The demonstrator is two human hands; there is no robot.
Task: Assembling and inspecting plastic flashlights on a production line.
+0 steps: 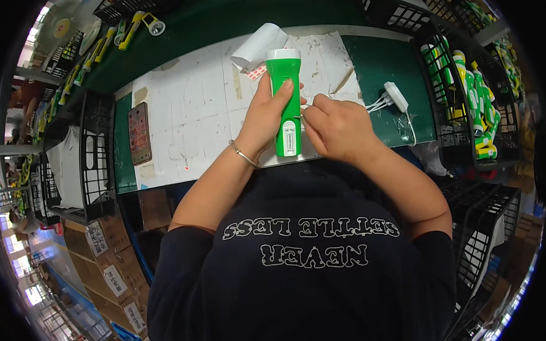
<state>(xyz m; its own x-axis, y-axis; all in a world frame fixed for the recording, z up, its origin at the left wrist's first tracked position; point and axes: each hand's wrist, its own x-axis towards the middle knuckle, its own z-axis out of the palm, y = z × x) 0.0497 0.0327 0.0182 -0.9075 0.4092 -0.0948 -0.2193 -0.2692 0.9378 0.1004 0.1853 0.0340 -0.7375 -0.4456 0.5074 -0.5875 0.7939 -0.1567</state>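
Observation:
A green flashlight (286, 80) with a white head stands out above the worktable, its head pointing away from me. My left hand (269, 105) is closed around its body, the thumb lying on the front near the switch. A white label sits on the near end of the handle. Close against the flashlight's right side, my right hand (337, 123) is closed in a pinch. A small thin part shows at its fingertips by the flashlight, too small to name. White cords (376, 104) run from behind that hand to a white power block (395, 96) on the right.
A roll of white paper (262, 44) lies beyond the flashlight. To the left is a phone (140, 133). Black crates flank the table; the right crate (461, 61) holds several green and yellow flashlights. More flashlights (137, 28) lie at the far left.

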